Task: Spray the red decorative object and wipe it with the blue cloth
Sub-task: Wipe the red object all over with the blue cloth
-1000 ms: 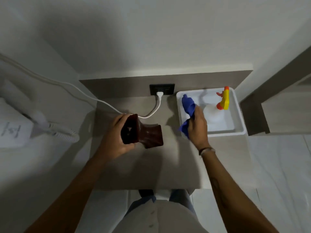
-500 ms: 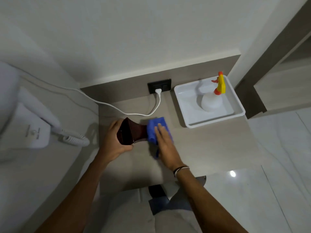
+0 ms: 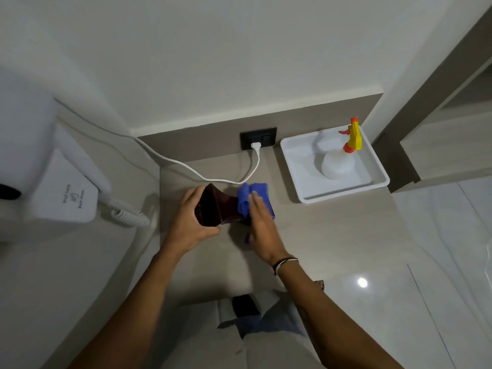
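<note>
Two hands | red decorative object (image 3: 213,209) lies sideways, long axis left-right

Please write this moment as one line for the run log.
phase: wiping | left hand: holds dark red flared decorative object | right hand: presses blue cloth on it | white spray bottle: in white tray

Both arms bare from the bottom edge up, no sleeves showing. Left hand (image 3: 190,222) carries nothing on wrist or fingers that I can see. Right hand (image 3: 262,227) has a thin band (image 3: 285,263) at the wrist, dark and pale strands together, cord-like, sitting snug. Down low, a light beige garment (image 3: 266,352) covers the torso, plain, with one small speck on it. Below that, blue denim (image 3: 269,322) at the legs. A dark shoe (image 3: 243,304) peeks out between them, details too dim to tell.
</note>
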{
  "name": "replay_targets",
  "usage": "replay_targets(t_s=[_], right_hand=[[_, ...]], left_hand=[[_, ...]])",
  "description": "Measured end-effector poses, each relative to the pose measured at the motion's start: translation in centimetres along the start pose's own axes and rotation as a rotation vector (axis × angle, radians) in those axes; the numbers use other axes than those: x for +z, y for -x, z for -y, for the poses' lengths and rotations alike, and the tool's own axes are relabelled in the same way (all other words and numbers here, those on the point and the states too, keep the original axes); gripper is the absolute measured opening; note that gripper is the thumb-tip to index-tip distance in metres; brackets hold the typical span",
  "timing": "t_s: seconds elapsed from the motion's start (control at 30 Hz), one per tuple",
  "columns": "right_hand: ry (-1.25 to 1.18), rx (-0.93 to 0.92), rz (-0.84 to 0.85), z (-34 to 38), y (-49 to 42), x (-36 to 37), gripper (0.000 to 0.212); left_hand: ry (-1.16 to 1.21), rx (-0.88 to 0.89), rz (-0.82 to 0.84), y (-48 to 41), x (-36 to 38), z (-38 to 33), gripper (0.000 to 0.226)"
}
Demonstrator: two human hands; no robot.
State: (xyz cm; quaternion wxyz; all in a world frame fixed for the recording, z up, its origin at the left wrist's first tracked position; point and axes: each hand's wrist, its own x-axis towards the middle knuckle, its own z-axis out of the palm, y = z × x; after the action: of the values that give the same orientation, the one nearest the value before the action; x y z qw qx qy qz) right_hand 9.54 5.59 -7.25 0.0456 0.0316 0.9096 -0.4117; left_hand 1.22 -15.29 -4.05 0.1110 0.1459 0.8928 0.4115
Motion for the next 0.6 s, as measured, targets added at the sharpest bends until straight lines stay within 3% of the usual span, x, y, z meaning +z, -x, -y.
replay_targets(t_s=[0.07,0.17,0.3,0.43,0.53,0.6], right_hand=[[-0.068,-0.167,0.015,2.5,0.6,1.5,0.099],[-0.052,-0.268,0.0,2.2,1.4,2.8,0.104],[0.156,0.006,-0.014,-2.5,0.9,0.2,0.092],[-0.283,0.271,-0.165,-3.9,0.3,-1.7,0.072],[-0.496,0.447,-0.188,-4.2,-0.2,-2.1,0.046],[-0.581,0.49,-0.195,-4.3,-0.8,-2.5,0.04]], left_hand=[[0.013,0.01,0.029,-0.2,-0.3,0.0,0.112],[0.003,0.002,0.036,0.1,-0.6,0.5,0.114],[-0.022,-0.003,-0.002,0.6,-0.2,0.7,0.108],[0.056,-0.054,-0.051,-0.3,-0.2,-0.4,0.086],[0.126,-0.206,-0.103,-1.1,-0.4,-0.8,0.066],[0.154,-0.313,-0.142,-1.4,-0.5,-1.3,0.067]])
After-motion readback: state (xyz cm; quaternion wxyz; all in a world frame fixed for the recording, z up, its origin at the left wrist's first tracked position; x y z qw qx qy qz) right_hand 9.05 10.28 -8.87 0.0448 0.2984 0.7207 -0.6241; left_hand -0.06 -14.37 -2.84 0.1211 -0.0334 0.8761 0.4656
